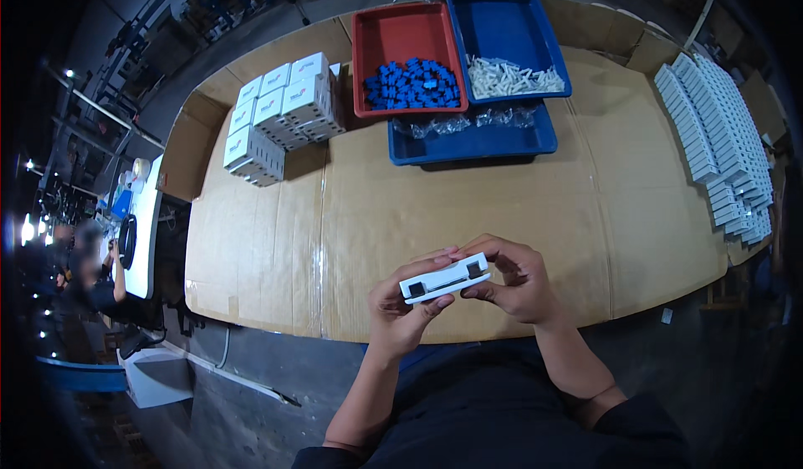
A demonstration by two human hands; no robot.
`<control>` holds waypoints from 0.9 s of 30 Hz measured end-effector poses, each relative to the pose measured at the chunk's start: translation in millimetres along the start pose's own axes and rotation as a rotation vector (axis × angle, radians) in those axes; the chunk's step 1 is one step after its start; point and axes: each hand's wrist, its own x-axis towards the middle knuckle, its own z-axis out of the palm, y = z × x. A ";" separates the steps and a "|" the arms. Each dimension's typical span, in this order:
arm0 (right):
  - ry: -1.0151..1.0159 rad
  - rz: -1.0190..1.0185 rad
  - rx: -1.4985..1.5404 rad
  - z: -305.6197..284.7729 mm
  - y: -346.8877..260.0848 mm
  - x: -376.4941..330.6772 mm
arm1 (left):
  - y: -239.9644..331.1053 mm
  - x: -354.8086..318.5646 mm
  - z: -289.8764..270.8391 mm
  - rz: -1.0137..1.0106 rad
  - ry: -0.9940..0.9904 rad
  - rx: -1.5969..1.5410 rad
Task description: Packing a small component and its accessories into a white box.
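Between my two hands, above the near edge of the cardboard-covered table (pixel 468 210), is a white rectangular plastic housing (pixel 442 280) with two dark square openings and a long slot on the side facing me. My left hand (pixel 406 298) grips its left end, thumb below and fingers behind. On the right end, my right hand (pixel 517 280) is closed with thumb and fingers pinching the corner. The housing is slightly tilted, its right end higher. Its far side is hidden by my fingers.
Stacked white boxes (pixel 251 147) stand at the back left. A red tray (pixel 401 38) holds blue plastic pieces, a blue tray (pixel 502 30) holds white plugs, and another blue tray (pixel 477 144) sits beneath. Rows of white housings (pixel 711 134) line the right edge. A co-worker (pixel 100 281) is far left.
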 end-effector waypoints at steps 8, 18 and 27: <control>-0.007 0.009 -0.010 -2.1 -3.3 1.7 | -4.5 1.7 -0.1 -0.053 0.018 -0.107; 0.061 -0.139 -0.232 -0.6 -6.3 -1.2 | -10.1 3.1 3.1 -0.087 0.010 -0.113; 0.264 0.041 0.240 -3.3 5.0 -11.5 | -5.5 2.7 7.4 -0.136 0.024 -0.106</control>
